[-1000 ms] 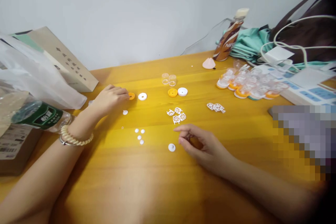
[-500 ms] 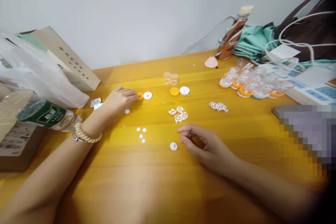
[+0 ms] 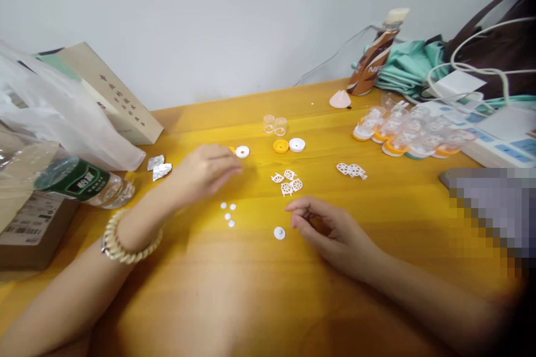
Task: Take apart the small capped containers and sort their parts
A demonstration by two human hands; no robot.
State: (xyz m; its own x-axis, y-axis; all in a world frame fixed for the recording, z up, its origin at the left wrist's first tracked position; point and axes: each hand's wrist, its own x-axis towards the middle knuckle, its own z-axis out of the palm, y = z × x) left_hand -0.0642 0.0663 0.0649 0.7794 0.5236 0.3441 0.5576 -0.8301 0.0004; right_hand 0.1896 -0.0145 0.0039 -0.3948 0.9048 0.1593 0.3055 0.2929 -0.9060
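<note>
My left hand [image 3: 207, 173] hovers over the left side of the table, fingers together and bent; whatever it may hold is hidden. Just behind it lie a white disc with a centre hole [image 3: 242, 152] and a partly covered orange disc [image 3: 231, 149]. My right hand [image 3: 330, 231] rests on the table, loosely closed, with nothing visible between thumb and forefinger. Beside its fingertips sits a round white piece with a small centre peg [image 3: 279, 233]. Several small white discs [image 3: 228, 216] and several white spoked pieces [image 3: 287, 188] lie between the hands.
Farther back are an orange cap [image 3: 281, 146], a white cap [image 3: 297, 145] and clear cylinders [image 3: 280, 126]. White openwork pieces [image 3: 352, 170] and capsule-like assembled toys [image 3: 406, 136] lie right. A water bottle [image 3: 84, 181], foil [image 3: 159, 167] and carton [image 3: 37, 234] stand left.
My left hand has come away from the orange disc, moving toward me and slightly right. It now covers the spot where a small white disc lay. My right hand has stayed in place.
</note>
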